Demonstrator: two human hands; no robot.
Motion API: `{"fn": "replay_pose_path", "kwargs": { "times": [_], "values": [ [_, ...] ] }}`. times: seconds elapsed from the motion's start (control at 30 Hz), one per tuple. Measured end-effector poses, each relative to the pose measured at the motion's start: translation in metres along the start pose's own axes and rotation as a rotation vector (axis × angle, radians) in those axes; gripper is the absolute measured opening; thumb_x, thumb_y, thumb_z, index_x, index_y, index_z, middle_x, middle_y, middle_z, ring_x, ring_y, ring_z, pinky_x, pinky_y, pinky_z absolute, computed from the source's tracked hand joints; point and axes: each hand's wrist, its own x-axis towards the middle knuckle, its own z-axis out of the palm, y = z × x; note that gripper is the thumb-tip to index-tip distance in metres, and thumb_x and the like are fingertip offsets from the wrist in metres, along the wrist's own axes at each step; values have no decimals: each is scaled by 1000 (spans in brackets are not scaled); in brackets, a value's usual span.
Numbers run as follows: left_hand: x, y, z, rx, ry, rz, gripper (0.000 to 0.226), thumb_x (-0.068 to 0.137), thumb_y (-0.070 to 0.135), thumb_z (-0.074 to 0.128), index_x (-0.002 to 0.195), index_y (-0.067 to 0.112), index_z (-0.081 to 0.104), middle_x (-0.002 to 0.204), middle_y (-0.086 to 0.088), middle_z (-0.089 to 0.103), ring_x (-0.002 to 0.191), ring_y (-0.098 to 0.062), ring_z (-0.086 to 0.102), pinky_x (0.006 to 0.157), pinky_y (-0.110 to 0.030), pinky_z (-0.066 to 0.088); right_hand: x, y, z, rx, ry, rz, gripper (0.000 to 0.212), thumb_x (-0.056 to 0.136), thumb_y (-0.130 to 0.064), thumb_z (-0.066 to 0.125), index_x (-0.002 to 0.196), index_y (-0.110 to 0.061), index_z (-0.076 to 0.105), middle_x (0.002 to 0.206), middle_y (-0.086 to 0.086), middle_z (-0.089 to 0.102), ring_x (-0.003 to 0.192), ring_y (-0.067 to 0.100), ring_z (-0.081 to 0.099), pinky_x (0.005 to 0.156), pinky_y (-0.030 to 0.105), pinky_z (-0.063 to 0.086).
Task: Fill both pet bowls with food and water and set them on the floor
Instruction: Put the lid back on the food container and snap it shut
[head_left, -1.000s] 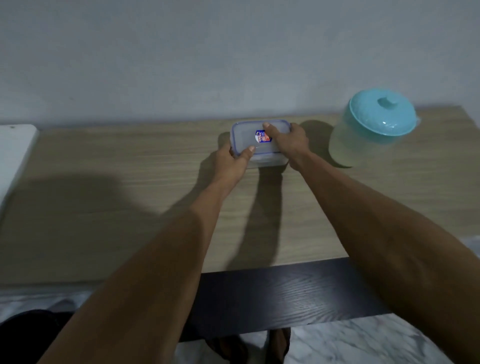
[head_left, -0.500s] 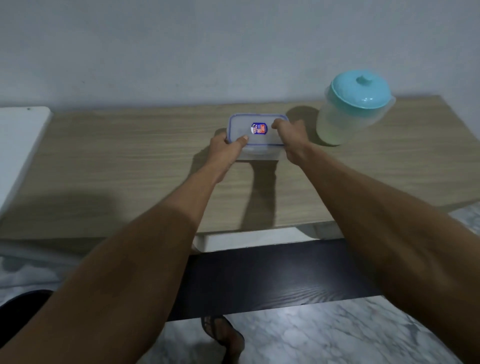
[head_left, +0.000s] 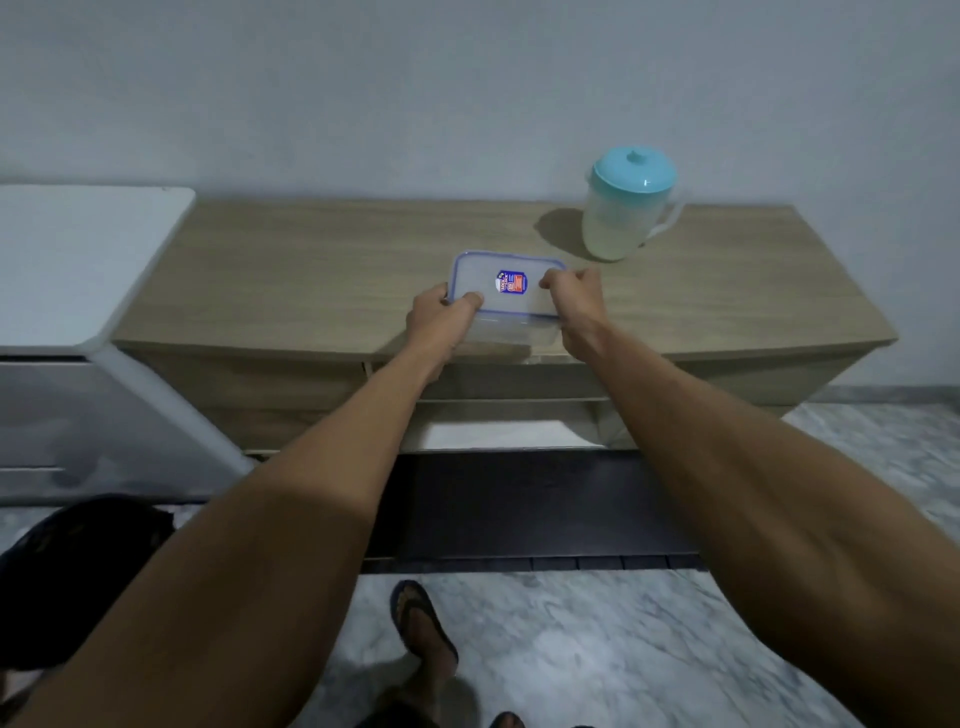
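Note:
A clear plastic food container (head_left: 506, 296) with a blue-rimmed lid and a small sticker is held over the front edge of the wooden cabinet top (head_left: 311, 270). My left hand (head_left: 441, 319) grips its left end, thumb on the lid. My right hand (head_left: 574, 304) grips its right end. A clear water jug (head_left: 626, 208) with a teal lid stands at the back right of the cabinet, apart from both hands. No pet bowls are in view.
A white appliance (head_left: 78, 260) stands against the cabinet's left side. A dark low bench (head_left: 519, 499) sits in front of the cabinet. My sandalled foot (head_left: 423, 629) is on the marble floor (head_left: 597, 649). A black object (head_left: 72, 571) lies at lower left.
Both hands have drawn the container from the middle of the cabinet top toward its front edge. The view has pulled back, so the cabinet front, bench and floor show.

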Motion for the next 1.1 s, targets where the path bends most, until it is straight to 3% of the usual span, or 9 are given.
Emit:
{"fn": "replay_pose_path", "kwargs": {
  "times": [0.1,0.23,0.37,0.47,0.6,0.73,0.83,0.93,1.1],
  "values": [
    [-35,-18,-3,-20,-29,-17,19,85,33,64,100,22,65,98,-1,69,94,-20,64,92,-39,54,-35,15,-14,-44,-6,6,22,87,-17,58,102,-12,43,82,-5,45,70,6,43,62,27,38],
    [-68,-47,-10,-28,-31,-68,20,78,38,64,91,24,67,93,2,70,92,-19,66,89,-39,54,-68,44,-19,-40,-23,65,20,85,-19,59,98,-14,44,83,-3,47,76,15,46,75,32,40],
    [-80,-83,-18,-41,-67,-102,16,88,27,62,104,24,66,92,4,66,86,-11,62,88,-37,53,-81,84,-10,-11,-42,132,17,84,-17,58,91,-15,43,88,1,50,74,16,49,69,34,43],
    [-78,-119,-26,-35,-109,-153,29,92,25,61,120,17,63,102,-1,66,96,-16,63,91,-37,55,-80,119,7,-21,-72,141,19,86,-14,59,99,-12,45,89,1,51,77,16,52,65,29,44],
    [-56,-173,-29,-66,-82,-147,35,89,20,66,124,16,63,108,-3,68,99,-18,64,88,-35,55,-61,171,36,-26,-93,129,21,85,-14,62,101,-12,48,95,5,57,83,18,57,68,30,47],
    [-21,-218,-22,-120,-43,-82,38,85,15,70,122,15,62,109,-4,70,96,-16,65,76,-24,51,-33,210,64,9,-110,94,19,89,-11,61,104,-13,49,89,1,57,74,12,57,64,27,49],
    [9,-243,-14,-128,-9,-12,37,86,14,71,122,11,62,107,-4,70,94,-14,66,79,-24,53,-5,229,83,52,-122,35,11,92,-10,60,101,-14,54,91,3,62,81,17,61,77,36,55],
    [45,-262,-5,-126,33,46,37,86,18,72,121,7,62,110,-5,69,99,-17,66,92,-32,55,31,247,103,12,-100,-68,8,92,-16,61,100,-17,61,98,5,64,92,20,60,91,36,50],
    [94,-280,13,-88,68,100,69,84,38,70,141,8,46,135,-6,58,126,-22,54,110,-41,43,79,264,125,-22,-151,-33,40,99,-22,49,137,-8,47,127,13,58,116,27,57,105,44,46]
  ]
}}
